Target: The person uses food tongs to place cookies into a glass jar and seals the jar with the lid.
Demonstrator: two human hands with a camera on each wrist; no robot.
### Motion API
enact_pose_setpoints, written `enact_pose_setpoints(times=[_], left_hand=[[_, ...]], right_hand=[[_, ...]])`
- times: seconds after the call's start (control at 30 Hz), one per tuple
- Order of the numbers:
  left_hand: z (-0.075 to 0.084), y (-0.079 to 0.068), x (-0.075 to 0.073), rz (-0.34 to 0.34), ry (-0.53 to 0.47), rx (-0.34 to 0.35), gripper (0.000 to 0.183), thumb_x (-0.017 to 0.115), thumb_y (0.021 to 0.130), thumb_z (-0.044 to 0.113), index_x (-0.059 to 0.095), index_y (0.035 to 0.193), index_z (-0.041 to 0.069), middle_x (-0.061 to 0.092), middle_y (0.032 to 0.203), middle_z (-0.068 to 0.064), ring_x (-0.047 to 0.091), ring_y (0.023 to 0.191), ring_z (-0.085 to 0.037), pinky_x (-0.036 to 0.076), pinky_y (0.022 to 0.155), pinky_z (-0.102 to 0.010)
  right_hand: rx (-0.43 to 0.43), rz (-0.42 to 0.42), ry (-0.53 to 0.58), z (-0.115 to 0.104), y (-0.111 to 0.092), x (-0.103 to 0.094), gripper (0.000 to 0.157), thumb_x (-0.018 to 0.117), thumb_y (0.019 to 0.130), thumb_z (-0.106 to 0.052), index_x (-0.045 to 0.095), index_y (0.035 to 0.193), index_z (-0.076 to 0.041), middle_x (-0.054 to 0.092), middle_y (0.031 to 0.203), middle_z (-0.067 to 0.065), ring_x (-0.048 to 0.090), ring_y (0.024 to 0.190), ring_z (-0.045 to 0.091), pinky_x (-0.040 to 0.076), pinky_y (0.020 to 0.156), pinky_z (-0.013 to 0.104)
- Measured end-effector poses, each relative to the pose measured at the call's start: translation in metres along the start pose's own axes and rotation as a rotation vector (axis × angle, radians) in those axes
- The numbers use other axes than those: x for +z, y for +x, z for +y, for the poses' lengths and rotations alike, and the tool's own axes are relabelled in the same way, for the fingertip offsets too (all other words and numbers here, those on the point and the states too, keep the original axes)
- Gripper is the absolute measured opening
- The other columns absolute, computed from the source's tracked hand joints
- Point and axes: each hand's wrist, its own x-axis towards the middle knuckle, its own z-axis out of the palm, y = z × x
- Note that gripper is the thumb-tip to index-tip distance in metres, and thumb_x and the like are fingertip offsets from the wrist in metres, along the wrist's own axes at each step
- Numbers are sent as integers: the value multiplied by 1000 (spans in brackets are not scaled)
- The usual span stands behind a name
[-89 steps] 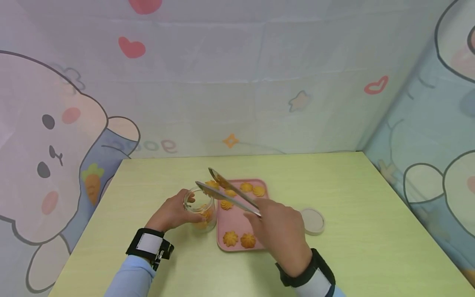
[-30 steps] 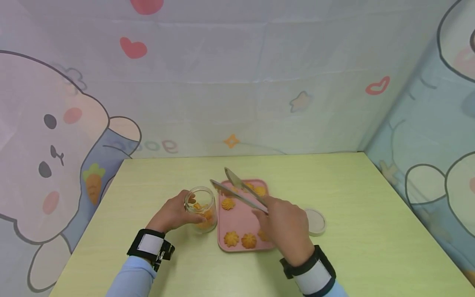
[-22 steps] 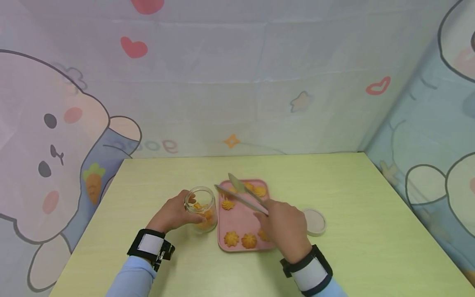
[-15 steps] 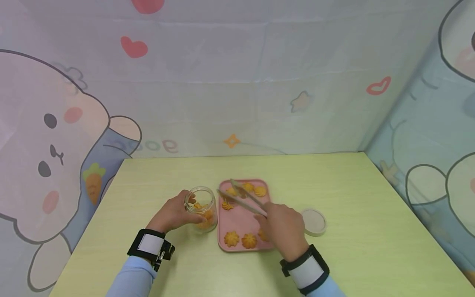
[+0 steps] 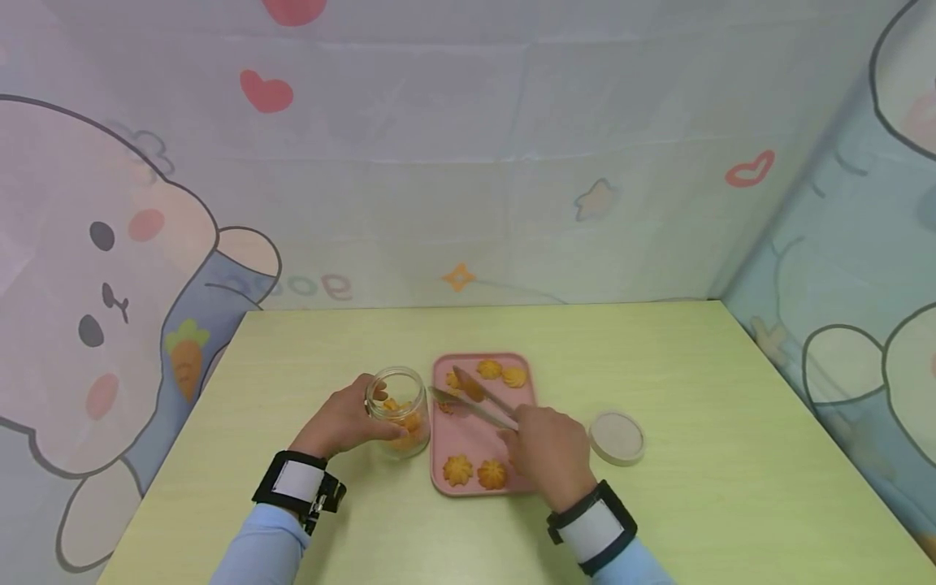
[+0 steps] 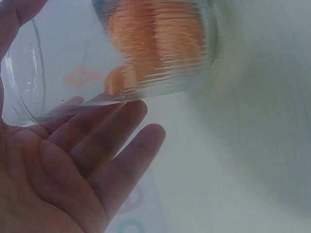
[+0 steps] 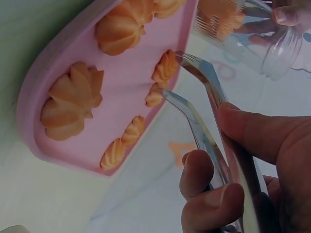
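My left hand point(image 5: 347, 418) holds a clear glass jar point(image 5: 417, 398) upright at the tray's left, fingers and thumb around it. Piped orange cookies point(image 6: 160, 34) lie in the jar's lower part. My right hand point(image 5: 552, 451) grips metal tongs point(image 5: 483, 408) over a pink tray point(image 5: 475, 439). In the right wrist view the tongs' tips stand apart, low at a swirled cookie point(image 7: 166, 66) and a second cookie point(image 7: 154, 95) on the tray's left side. Whether the tips touch either one, I cannot tell.
More cookies sit on the tray: one point(image 5: 490, 370) at the far edge, another point(image 5: 515, 377) beside it, and a flower-shaped one point(image 5: 457, 470) near the front. A round pale lid point(image 5: 617, 439) lies right of the tray on the light table point(image 5: 731, 455).
Three seconds ago the tongs were at the jar's mouth with a cookie between them. They have moved right and down to the tray. Cookies in the jar stand higher; the left hand stays put.
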Motion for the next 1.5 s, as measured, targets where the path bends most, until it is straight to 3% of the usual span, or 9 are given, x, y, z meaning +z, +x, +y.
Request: enact_pose_setpoints(times=[0.47, 0.67, 1.5], left_hand=[[-2, 1, 2, 2, 7, -1, 78, 84, 62, 42, 50, 120, 3, 64, 114, -15, 58, 97, -26, 50, 82, -47], [-3, 1, 3, 2, 5, -2, 77, 84, 62, 43, 50, 120, 4, 64, 113, -16, 58, 97, -26, 50, 82, -47], [3, -1, -1, -13, 11, -16, 74, 84, 64, 38, 50, 120, 2, 63, 114, -16, 57, 95, -26, 50, 81, -46]], right_hand=[[45, -59, -14, 0, 1, 11, 27, 73, 82, -35, 66, 79, -8, 57, 57, 4, 49, 46, 19, 42, 38, 34], [34, -44, -24, 3, -1, 13, 28, 73, 81, -35, 65, 76, -9, 57, 56, 5, 50, 46, 19, 42, 38, 34], [37, -50, -30, 12, -8, 3, 27, 72, 81, -35, 63, 71, -12, 55, 54, 2, 48, 44, 17, 38, 36, 32]])
